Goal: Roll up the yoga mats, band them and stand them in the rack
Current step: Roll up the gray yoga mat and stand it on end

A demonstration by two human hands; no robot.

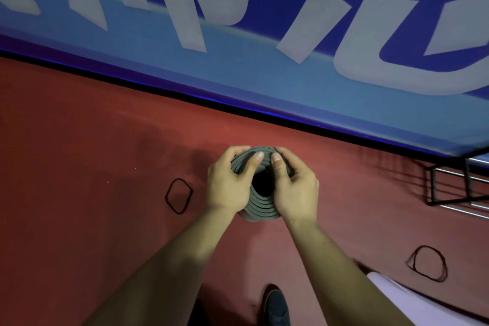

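A grey rolled yoga mat stands on end on the red floor, seen from above with its spiral layers and dark hollow core showing. My left hand grips its left side, the thumb lying over the top rim. My right hand grips the right side, thumb also over the rim. One black band lies on the floor just left of the mat. A second black band lies at the lower right. A black metal rack with chrome bars sits at the right edge.
A blue banner wall with large white letters runs diagonally behind the mat. My dark shoe is at the bottom centre. A pale mat corner shows at the lower right. Red floor stretches to the left.
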